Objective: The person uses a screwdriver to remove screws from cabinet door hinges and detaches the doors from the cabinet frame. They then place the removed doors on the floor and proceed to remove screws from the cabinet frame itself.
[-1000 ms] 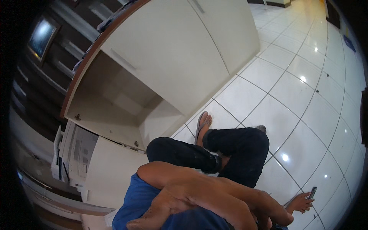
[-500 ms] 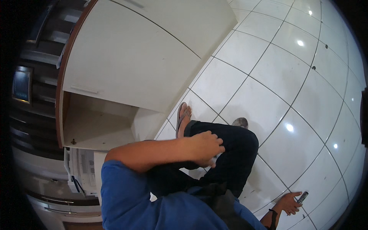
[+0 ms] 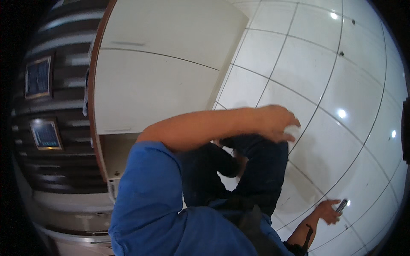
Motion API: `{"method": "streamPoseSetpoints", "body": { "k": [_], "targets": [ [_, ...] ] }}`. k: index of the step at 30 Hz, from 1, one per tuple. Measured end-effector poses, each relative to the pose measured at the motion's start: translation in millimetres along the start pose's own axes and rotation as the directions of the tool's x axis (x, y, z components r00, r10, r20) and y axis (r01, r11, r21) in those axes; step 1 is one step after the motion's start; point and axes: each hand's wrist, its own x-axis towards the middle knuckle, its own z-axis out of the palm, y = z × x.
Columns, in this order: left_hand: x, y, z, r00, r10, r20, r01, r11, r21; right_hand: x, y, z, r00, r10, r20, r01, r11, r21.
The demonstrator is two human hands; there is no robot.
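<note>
My left hand (image 3: 278,123) reaches out over my bent knees, its thumb and fingers curved and apart with only floor showing between them. Low on the right, my right hand (image 3: 329,212) is closed on a slim dark object with silvery parts (image 3: 342,206), whose exact kind I cannot make out. Dark trousers (image 3: 265,170) cover my legs below the left forearm. A black band (image 3: 308,237) circles my right wrist.
A pale cabinet (image 3: 158,89) with a brown edge and an open compartment (image 3: 117,155) stands to the left. White tiles (image 3: 305,59) cover the floor, with two small dark spots. Framed pictures (image 3: 46,134) hang on the striped dark wall.
My left hand has swung up and to the right, away from my lap. My right hand has shifted slightly upward, still holding the slim object. The view has turned a little.
</note>
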Motion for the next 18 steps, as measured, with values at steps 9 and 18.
{"method": "streamPoseSetpoints", "body": {
  "k": [9,18],
  "targets": [
    [-124,-138,-69,0.717,-0.696,-0.041,0.696,0.712,0.091,5,-19,-34,0.998,0.037,0.054,-0.041,0.996,0.074],
    [-306,-68,48,0.653,-0.751,0.101,0.756,0.637,-0.151,-1,-4,-7,0.986,-0.155,-0.067,0.153,0.987,-0.044]
  ]
}}
